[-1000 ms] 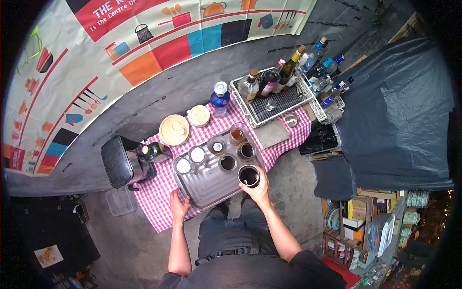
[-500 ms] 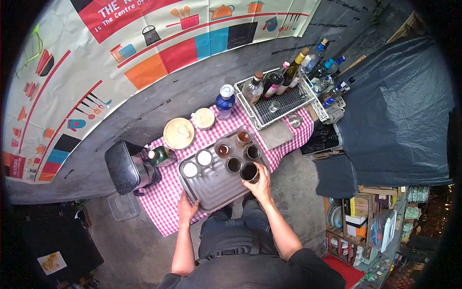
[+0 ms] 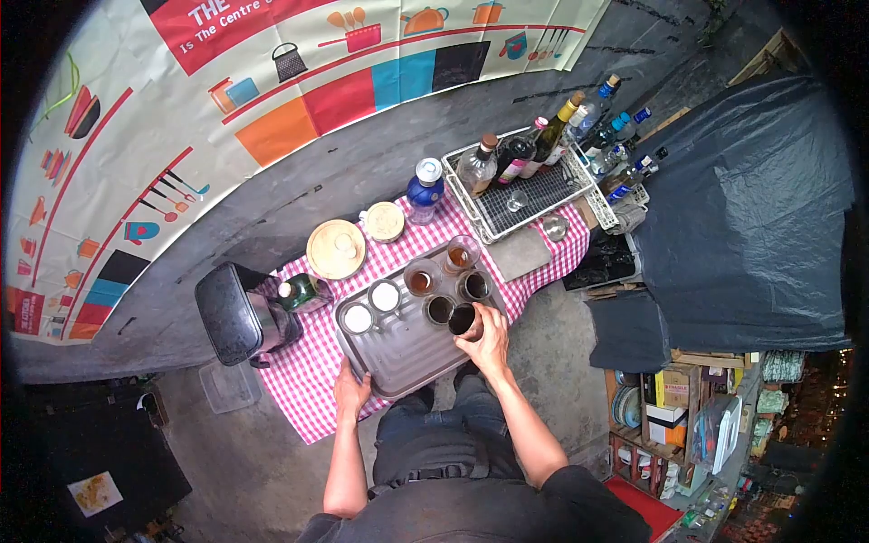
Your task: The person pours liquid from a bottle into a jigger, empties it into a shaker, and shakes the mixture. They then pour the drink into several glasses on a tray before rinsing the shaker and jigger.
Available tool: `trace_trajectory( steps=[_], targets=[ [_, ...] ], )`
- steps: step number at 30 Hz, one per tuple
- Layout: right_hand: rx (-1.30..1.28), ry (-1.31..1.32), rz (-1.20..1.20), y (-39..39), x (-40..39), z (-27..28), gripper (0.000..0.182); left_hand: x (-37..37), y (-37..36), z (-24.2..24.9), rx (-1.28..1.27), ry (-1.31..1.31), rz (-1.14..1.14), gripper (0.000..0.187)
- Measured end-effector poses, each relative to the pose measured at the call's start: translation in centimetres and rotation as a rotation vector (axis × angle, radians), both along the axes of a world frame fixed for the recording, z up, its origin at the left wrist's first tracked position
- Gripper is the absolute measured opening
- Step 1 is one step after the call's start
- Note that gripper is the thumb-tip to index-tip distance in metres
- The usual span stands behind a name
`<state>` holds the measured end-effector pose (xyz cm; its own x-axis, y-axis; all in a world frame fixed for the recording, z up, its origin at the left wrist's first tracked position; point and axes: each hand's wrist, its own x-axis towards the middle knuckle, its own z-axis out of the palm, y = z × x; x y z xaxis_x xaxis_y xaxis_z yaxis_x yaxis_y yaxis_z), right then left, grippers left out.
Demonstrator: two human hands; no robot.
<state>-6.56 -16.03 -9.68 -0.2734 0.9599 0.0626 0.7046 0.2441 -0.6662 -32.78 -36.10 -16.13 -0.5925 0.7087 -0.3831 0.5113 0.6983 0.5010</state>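
Observation:
My right hand (image 3: 489, 346) is wrapped round a glass of dark drink (image 3: 463, 319) at the right front of the brown tray (image 3: 407, 355). Beside it on the tray stand two more dark-filled glasses (image 3: 441, 309) and two glasses of amber-brown liquid (image 3: 422, 282). Two cups with white contents (image 3: 385, 296) are at the tray's left side. My left hand (image 3: 349, 393) touches the tray's front left edge, its fingers partly hidden by the rim.
Behind the tray are a round wooden lid (image 3: 336, 251), a smaller lidded jar (image 3: 385, 223) and a blue bottle (image 3: 424, 192). A wire rack (image 3: 516, 215) holds several bottles. At left stand a green bottle (image 3: 306, 294) and a black bin (image 3: 230, 315).
The glass in my right hand has shifted slightly left and up and now looks tilted. My left hand stays at the tray's edge.

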Motion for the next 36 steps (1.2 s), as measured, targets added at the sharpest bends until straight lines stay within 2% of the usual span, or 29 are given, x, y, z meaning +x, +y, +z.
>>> trace_trajectory(
  steps=[8,17,36],
  targets=[
    [0.01,-0.055,-0.003,0.2,-0.3,0.1,0.086,-0.3,-0.4,-1.2,-0.011,-0.041,-0.007,0.077],
    [0.015,-0.095,0.002,0.3,-0.5,0.2,0.085,-0.1,0.4,0.5,-0.029,-0.055,0.014,0.073],
    [0.005,-0.097,-0.017,0.4,-0.6,0.6,0.084,-0.2,-0.2,-1.1,-0.009,-0.016,0.001,0.075]
  ],
)
